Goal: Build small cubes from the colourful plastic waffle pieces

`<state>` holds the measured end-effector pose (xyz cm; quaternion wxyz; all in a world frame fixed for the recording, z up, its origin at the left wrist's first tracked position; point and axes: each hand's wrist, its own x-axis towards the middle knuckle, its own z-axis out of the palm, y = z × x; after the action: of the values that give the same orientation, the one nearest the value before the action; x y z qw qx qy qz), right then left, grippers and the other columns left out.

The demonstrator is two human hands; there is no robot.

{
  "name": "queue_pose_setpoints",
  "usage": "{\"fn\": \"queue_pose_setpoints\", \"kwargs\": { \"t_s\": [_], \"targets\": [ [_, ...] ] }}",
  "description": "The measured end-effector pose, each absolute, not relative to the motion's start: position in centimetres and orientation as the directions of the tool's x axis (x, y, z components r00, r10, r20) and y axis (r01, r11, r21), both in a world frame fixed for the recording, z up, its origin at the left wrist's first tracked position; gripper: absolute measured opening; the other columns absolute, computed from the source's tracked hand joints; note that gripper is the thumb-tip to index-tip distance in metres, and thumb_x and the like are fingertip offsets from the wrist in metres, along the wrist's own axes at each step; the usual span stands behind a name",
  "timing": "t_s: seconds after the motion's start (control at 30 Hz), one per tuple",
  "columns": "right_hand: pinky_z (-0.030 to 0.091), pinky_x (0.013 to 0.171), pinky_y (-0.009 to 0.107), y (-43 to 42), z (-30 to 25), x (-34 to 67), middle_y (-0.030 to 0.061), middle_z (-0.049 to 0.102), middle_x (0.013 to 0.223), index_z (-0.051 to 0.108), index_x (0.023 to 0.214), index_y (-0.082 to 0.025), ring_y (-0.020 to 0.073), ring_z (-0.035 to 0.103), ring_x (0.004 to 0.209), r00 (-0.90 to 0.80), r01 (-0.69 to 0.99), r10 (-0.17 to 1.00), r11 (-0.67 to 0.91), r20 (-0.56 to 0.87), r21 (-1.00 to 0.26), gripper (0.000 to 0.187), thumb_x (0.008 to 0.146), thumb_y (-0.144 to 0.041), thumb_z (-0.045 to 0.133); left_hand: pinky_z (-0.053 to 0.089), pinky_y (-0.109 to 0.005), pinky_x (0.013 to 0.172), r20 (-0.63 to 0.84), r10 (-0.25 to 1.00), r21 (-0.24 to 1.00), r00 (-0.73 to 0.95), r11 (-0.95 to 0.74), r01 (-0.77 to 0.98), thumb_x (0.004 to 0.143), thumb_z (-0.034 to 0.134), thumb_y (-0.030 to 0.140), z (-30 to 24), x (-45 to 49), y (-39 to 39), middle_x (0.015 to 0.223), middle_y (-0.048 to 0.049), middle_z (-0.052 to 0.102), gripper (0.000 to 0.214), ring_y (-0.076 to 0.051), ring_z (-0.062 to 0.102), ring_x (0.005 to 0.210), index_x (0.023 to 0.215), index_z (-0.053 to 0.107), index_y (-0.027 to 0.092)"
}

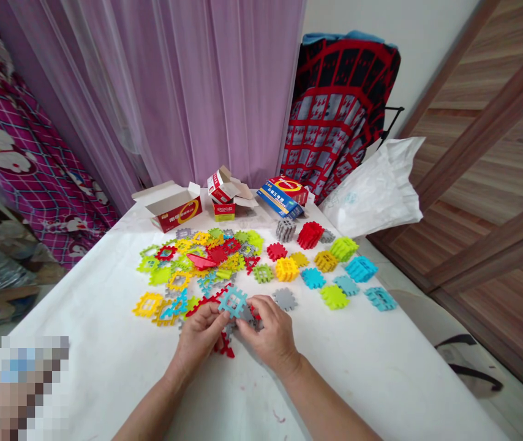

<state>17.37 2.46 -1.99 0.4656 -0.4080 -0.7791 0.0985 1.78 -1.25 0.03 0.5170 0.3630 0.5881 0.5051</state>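
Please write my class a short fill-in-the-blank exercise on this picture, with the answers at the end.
1. The square tile raised between the left hand and right hand is ____.
2. The plain curtain behind the cardboard boxes is ____.
3. Only one of those boxes is mainly ____.
4. The bag at the back right of the table is ____.

Answers: light blue; purple; blue; white.

The light-blue tile [233,291] looks like plastic (smooth, rather matt).

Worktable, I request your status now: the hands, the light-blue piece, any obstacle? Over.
Left hand holding light-blue notched tile. Right hand at tile's right edge, grip unclear. Red toothed piece visible between the hands, possibly in the way.
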Motion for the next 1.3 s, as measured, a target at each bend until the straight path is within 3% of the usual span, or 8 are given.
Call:
{"fn": "queue_pose_setpoints", "kwargs": {
  "t_s": [0.1,0.23,0.4,0.57,0.8,1.0,1.1,1.3],
  "targets": [
    [0.055,0.075,0.03,2.5,-2.0,17.3,0.0067,0.069,0.091,0.062,0.099,-0.021,0.0193,0.066,0.084,-0.22,0.54,0.733,0.641,0.644,-0.545,0.023,0.076,-0.022,0.063,0.025,-0.017,0.032,-0.242,0.955,0.969,-0.174,0.229,-0.089,0.06,0.073,0.065,0.2,1.8,-1.3,0.043,0.0079,0.055,0.05,-0.006,0.042,0.03,0.074,0.057,0.02],
    [0.055,0.072,0.029,3.1,-1.7,18.1,0.0055,0.067,0.088,0.061,0.096,-0.021,0.0175,0.064,0.077,-0.155,0.543,0.739,0.618,0.655,-0.568,0.023,0.074,-0.023,0.062,0.03,-0.019,0.033,-0.204,0.959,0.979,-0.195,0.197,-0.055,0.064,0.071,0.065,0.6,1.6,-1.6,0.071,0.0,0.071,0.052,-0.006,0.047,0.036,0.087,0.062,0.019],
    [0.05,0.059,0.025,4.8,-1.2,22.2,0.0032,0.065,0.084,0.06,0.096,-0.02,0.0133,0.06,0.065,0.019,0.616,0.733,0.527,0.68,-0.586,0.021,0.076,-0.027,0.062,0.034,-0.02,0.036,-0.16,0.952,0.987,-0.26,0.16,-0.021,0.065,0.068,0.071,0.7,0.7,-1.8,0.078,-0.0025,0.073,0.059,-0.007,0.049,0.04,0.092,0.064,0.019],
    [0.046,0.055,0.025,6.2,-1.9,30.7,0.0039,0.066,0.083,0.062,0.094,-0.019,0.0139,0.059,0.063,0.32,0.703,0.672,0.304,0.668,-0.643,0.027,0.079,-0.041,0.062,0.034,-0.02,0.036,-0.143,0.946,0.988,-0.292,0.153,0.013,0.063,0.067,0.074,0.8,0.1,-1.8,0.076,-0.0035,0.073,0.062,-0.009,0.048,0.042,0.093,0.065,0.019],
    [0.046,0.064,0.033,6.2,-4.1,42.8,0.0093,0.069,0.079,0.068,0.091,-0.014,0.0197,0.058,0.063,0.642,0.652,0.624,-0.138,0.445,-0.746,0.055,0.066,-0.063,0.058,0.033,-0.021,0.038,-0.143,0.955,0.983,-0.26,0.168,0.079,0.062,0.064,0.078,0.0,-0.3,-1.6,0.056,0.0002,0.065,0.067,-0.009,0.043,0.039,0.091,0.065,0.018],
    [0.046,0.065,0.033,6.8,-5.6,45.6,0.0059,0.067,0.075,0.07,0.094,-0.014,0.0195,0.058,0.063,0.636,0.585,0.712,-0.194,0.297,-0.787,0.057,0.063,-0.06,0.06,0.036,-0.022,0.041,-0.133,0.951,0.978,-0.278,0.172,0.119,0.064,0.062,0.077,-0.7,-0.7,-1.4,0.062,-0.0012,0.068,0.064,-0.011,0.048,0.044,0.091,0.065,0.019],
    [0.046,0.064,0.031,7.0,-6.0,45.9,0.0045,0.067,0.074,0.07,0.096,-0.015,0.0183,0.058,0.063,0.608,0.579,0.742,-0.173,0.281,-0.797,0.054,0.065,-0.058,0.061,0.034,-0.022,0.039,-0.122,0.947,0.971,-0.297,0.175,0.161,0.063,0.061,0.079,-0.6,-0.7,-1.4,0.052,0.0023,0.062,0.064,-0.011,0.043,0.04,0.087,0.065,0.02],
    [0.046,0.064,0.031,7.1,-5.8,46.1,0.004,0.069,0.075,0.071,0.093,-0.017,0.0191,0.059,0.065,0.614,0.592,0.755,-0.251,0.227,-0.766,0.049,0.063,-0.055,0.062,0.034,-0.022,0.04,-0.152,0.939,0.966,-0.309,0.207,0.154,0.061,0.062,0.079,0.3,-0.3,-1.6,0.053,0.0041,0.06,0.068,-0.011,0.044,0.042,0.093,0.063,0.019]
  ]
}}
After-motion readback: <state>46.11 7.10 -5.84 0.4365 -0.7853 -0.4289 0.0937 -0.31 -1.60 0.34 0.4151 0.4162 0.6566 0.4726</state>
